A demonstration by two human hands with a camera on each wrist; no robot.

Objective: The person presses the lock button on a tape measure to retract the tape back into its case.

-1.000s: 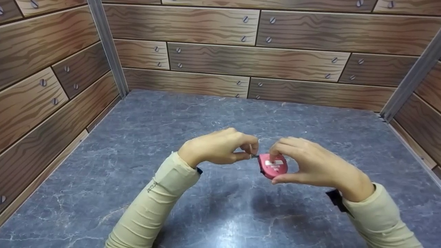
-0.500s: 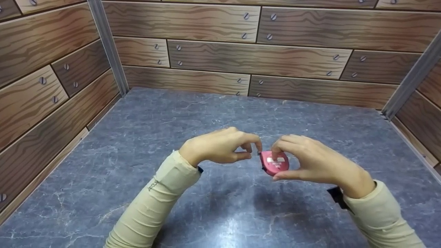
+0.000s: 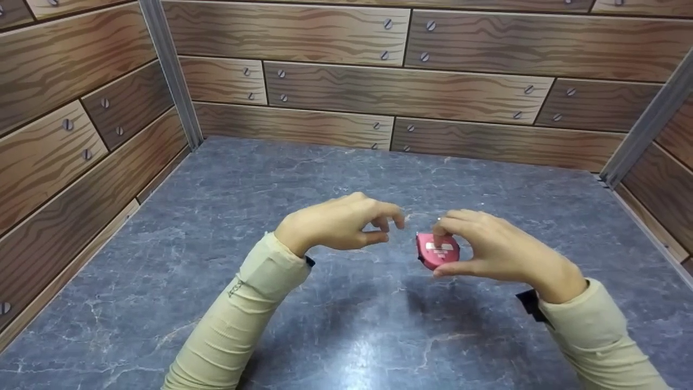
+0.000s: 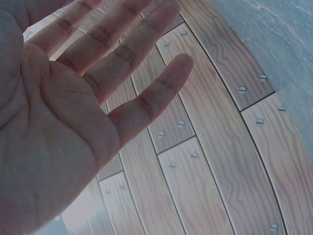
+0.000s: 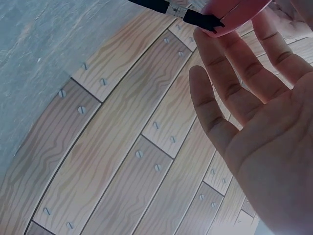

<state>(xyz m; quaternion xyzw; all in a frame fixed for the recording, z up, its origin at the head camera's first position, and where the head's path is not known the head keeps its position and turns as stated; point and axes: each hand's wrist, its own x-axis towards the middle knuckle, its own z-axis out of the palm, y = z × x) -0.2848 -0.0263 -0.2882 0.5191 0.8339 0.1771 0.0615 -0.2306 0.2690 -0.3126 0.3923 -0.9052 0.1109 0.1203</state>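
Note:
Held above the table, a small pink-red tape measure point(image 3: 443, 255) with a white label is gripped by my right hand point(image 3: 495, 250), thumb at its lower edge and fingers at its upper side. In the right wrist view, the tape measure point(image 5: 232, 14) shows at the top edge, with a black strap point(image 5: 198, 18) that has a metal clasp. To its left, my left hand point(image 3: 333, 223) hovers apart from it with loosely bent fingers and nothing between them. The left wrist view shows the bare palm of that hand point(image 4: 54, 117) and its spread fingers.
A blue-grey marbled table point(image 3: 303, 179) lies beneath both hands. Wood-plank-patterned walls point(image 3: 335, 86) with printed screws enclose it at the back and sides. Grey metal posts point(image 3: 173, 81) stand in the back corners.
A second ago my left fingers pinched something at the tape measure's left corner. They have let go and drawn back left, while my right hand has shifted slightly right and up with the tape measure.

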